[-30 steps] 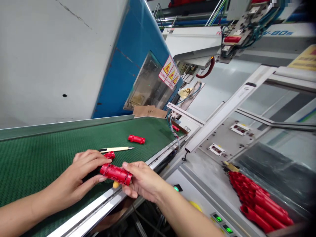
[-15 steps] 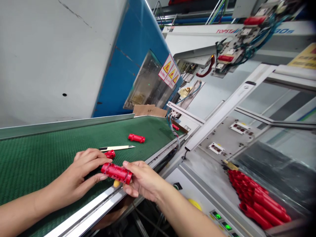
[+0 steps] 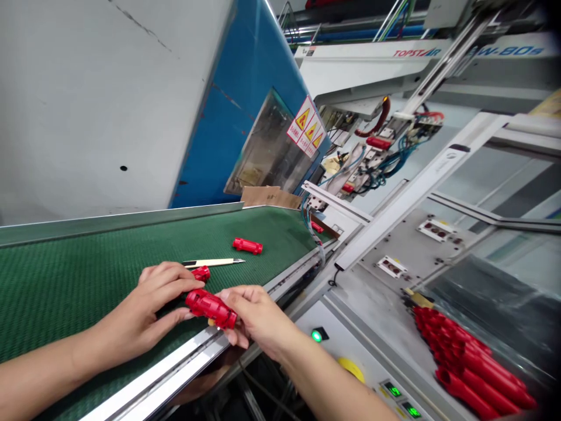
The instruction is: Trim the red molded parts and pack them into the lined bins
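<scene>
A red ribbed plastic tube (image 3: 211, 308) is held at a slant over the near edge of the green conveyor belt (image 3: 109, 257). My right hand (image 3: 258, 318) grips its right end between thumb and fingers. At the tube's left end, the thumb and fingertips of my left hand (image 3: 158, 304) close around it. A second red tube (image 3: 201, 273) shows partly behind my left fingers; whether they touch it I cannot tell. Just beyond lies a craft knife (image 3: 214, 262) with a pale handle, blade pointing right. Farther along the belt rests another red tube (image 3: 248, 245).
A metal rail (image 3: 175, 362) edges the belt in front. On the right, red tubes (image 3: 473, 362) lie piled beside a control panel with a lit green button (image 3: 317, 335). A robot arm head (image 3: 381, 158) with hoses hangs past the belt's far end.
The tube has turned about its long axis between my hands, showing a different side. The robot arm head in the background has moved down and left. The green button has lit up.
</scene>
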A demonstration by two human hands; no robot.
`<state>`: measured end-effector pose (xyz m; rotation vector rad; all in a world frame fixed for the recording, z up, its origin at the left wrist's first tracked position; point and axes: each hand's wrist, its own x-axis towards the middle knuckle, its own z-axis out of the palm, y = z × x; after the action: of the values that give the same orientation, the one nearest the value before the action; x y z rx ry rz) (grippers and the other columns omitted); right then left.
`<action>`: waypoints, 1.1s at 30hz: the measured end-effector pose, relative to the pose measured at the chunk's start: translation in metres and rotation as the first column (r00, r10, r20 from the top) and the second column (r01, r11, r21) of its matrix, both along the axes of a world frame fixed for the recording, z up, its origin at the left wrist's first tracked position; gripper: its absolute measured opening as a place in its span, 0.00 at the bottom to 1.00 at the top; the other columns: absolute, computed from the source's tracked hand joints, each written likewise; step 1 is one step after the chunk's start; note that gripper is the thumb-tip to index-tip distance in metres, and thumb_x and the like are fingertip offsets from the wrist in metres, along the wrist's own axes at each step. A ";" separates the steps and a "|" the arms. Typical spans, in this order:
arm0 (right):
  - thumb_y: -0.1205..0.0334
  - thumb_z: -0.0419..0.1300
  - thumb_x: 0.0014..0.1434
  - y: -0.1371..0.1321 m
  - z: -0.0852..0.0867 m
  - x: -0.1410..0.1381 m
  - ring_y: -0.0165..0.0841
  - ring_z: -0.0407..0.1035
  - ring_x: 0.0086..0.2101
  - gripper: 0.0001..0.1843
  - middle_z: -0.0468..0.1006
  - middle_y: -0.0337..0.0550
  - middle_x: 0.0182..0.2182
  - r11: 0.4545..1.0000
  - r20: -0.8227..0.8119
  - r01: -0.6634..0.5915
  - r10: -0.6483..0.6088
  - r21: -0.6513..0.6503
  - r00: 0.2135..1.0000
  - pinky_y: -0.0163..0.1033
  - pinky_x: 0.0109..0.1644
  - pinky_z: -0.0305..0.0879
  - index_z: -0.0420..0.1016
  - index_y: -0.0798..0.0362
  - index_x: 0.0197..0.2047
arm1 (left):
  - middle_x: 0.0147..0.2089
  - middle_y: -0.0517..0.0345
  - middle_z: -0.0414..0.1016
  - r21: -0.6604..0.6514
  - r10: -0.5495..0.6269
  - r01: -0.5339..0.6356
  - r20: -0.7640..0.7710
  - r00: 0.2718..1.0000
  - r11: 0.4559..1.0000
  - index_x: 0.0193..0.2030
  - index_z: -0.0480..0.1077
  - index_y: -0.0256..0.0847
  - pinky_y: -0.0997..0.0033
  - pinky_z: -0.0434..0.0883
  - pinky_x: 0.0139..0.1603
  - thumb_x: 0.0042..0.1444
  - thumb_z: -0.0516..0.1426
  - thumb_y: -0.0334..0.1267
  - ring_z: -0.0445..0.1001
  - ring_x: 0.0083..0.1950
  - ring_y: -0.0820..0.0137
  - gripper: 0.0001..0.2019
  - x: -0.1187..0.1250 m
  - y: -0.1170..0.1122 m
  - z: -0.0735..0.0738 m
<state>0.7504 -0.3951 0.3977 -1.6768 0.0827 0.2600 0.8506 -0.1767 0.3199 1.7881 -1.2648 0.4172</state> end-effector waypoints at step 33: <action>0.55 0.70 0.58 -0.066 -0.070 -0.124 0.28 0.71 0.30 0.18 0.81 0.39 0.34 0.951 -0.205 -0.103 0.043 -0.293 0.978 0.32 0.35 0.65 0.84 0.52 0.51 | 0.56 0.49 0.71 0.236 0.257 -0.239 -0.044 0.965 0.942 0.61 0.65 0.43 0.49 0.69 0.57 0.67 0.54 0.56 0.71 0.55 0.53 0.24 0.012 0.002 -0.004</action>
<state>0.6269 -0.4609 0.3278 -1.9573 0.2168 0.4896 0.8623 -0.1747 0.3163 2.1521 -1.0725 0.3508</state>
